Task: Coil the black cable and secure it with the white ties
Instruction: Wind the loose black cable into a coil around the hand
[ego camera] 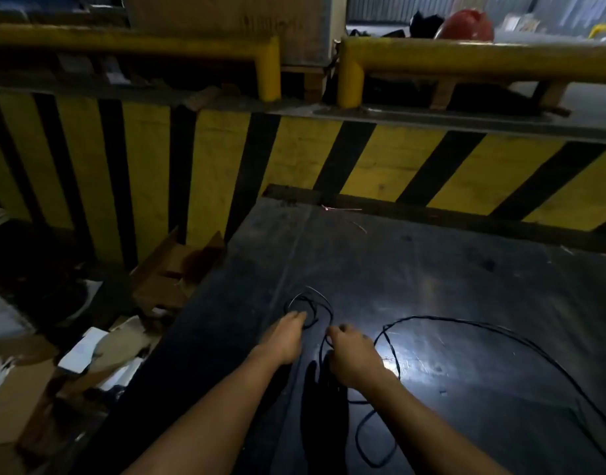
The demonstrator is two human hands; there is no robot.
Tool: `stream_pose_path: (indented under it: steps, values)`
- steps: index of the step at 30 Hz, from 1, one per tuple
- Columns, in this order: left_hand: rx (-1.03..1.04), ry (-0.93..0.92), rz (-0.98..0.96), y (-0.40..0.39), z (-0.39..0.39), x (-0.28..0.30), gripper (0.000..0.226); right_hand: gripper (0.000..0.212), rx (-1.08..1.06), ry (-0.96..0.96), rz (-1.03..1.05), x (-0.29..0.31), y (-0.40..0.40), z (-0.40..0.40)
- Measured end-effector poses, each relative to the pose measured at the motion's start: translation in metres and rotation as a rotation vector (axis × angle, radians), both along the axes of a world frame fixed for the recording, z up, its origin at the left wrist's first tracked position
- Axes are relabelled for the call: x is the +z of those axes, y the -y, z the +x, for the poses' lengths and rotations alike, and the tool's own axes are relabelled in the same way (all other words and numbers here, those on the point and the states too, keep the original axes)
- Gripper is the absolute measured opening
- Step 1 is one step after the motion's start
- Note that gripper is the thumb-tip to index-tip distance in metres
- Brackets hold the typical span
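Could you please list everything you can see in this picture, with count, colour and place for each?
black cable: one, black; small coil at the hands, the rest trailing loose to the right over the table.
table: one, dark, glossy; centre and right.
striped barrier: one, yellow and black; behind the table.
guard rails: two, yellow; top.
helmet: one, red; top right, behind the rail.
cardboard scraps: several, brown and white; left of the table.
white ties: none clearly visible.
left hand: on the coil.
right hand: closed on the cable.
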State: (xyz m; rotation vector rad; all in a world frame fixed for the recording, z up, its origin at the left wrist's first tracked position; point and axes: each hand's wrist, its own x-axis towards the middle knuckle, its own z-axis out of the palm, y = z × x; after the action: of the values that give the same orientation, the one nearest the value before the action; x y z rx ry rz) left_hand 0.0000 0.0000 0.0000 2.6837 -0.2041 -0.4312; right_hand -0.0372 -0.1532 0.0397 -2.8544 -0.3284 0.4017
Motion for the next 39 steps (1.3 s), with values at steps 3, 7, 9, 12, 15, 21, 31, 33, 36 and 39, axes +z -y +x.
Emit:
stream_pose_path:
  steps: [3,7,9,12,15,21,31,33,36,39]
  values:
    - [-0.019,0.025,0.085,0.002,0.006,-0.005,0.051,0.035,0.011,-0.083,-0.009,-0.01,0.005,0.0]
    - [-0.034,0.021,0.151,0.002,-0.001,-0.006,0.026,0.033,-0.018,-0.052,0.095,-0.013,0.024,0.002]
    - [-0.081,-0.013,0.188,-0.003,-0.008,0.002,0.017,0.037,-0.058,0.029,0.103,-0.005,0.037,0.01]
    - [-0.142,-0.077,0.106,-0.012,-0.015,0.025,0.018,0.033,-0.097,0.089,0.05,0.012,0.058,0.017]
    - [-0.135,-0.062,-0.049,-0.014,-0.017,0.075,0.021,0.035,-0.096,0.046,-0.058,0.03,0.075,0.015]
    - [-0.132,0.027,-0.592,0.017,-0.035,0.22,0.009,0.081,-0.059,0.117,0.359,0.106,0.059,-0.012]
    - [-0.173,-0.186,-1.379,0.055,-0.122,0.35,0.011,0.047,-0.104,0.352,1.027,0.24,0.066,-0.088]
    - [-0.181,-0.204,-1.433,0.06,-0.134,0.363,0.011,0.033,-0.09,0.384,1.039,0.253,0.074,-0.1]
    - [-0.137,-0.125,-1.4,0.071,-0.154,0.381,0.01,0.02,-0.082,0.365,1.125,0.275,0.089,-0.122]
    - [-0.031,-0.001,-1.323,0.082,-0.169,0.392,0.012,0.025,-0.095,0.253,1.322,0.297,0.107,-0.144]
